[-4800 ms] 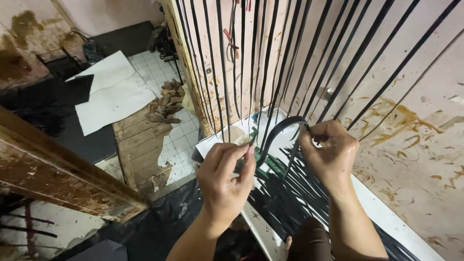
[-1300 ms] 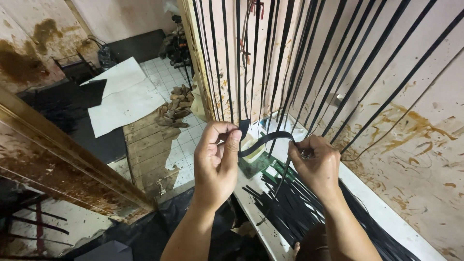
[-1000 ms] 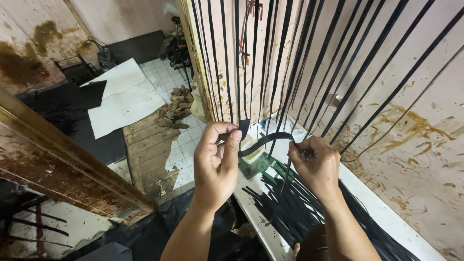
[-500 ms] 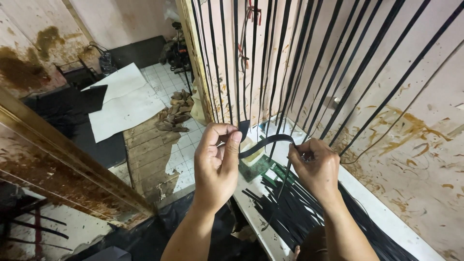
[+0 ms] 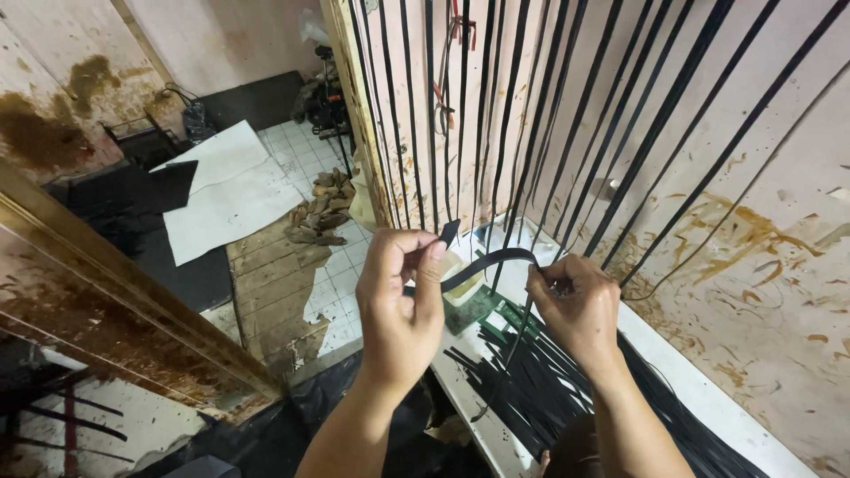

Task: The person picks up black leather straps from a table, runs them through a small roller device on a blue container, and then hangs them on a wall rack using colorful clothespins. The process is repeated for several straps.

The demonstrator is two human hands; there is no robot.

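Note:
My left hand pinches one end of a black strip, whose pointed tip sticks up above my thumb. The strip arcs rightward to my right hand, which pinches its other part between fingertips. Both hands hover over a white board that is covered with a heap of loose black strips. Several long black strips hang down the stained wall in front of me.
A green cutting mat and a small pale tub lie on the board under the held strip. To the left, down on the tiled floor, are white and black sheets, a pile of brown pieces and a stained wooden beam.
Since 4.8 s ago my left hand has lifted and taken the strip's tip between thumb and fingers. Over the last second both hands barely move; the strip's tip tilts slightly right.

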